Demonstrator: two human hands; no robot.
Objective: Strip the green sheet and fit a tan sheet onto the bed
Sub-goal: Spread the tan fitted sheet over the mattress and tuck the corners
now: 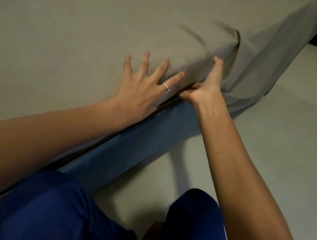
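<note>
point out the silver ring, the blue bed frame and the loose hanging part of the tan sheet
thin silver ring (166, 86), head view, on its band.
blue bed frame (143, 138), head view, on its side rail.
loose hanging tan sheet (266, 59), head view, on the draped fabric.

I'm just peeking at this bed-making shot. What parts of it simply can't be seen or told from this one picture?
Head view only:
- Right hand: its fingertips go under the edge of the tan sheet, so what they hold is hidden.
- The mattress is fully covered by the sheet.
- Far corner: loose sheet hangs to the floor, hiding the blue bed frame there.
- The bed's head end is cut off by the picture's edge.
- Left hand covers the sheet beneath it.
</note>
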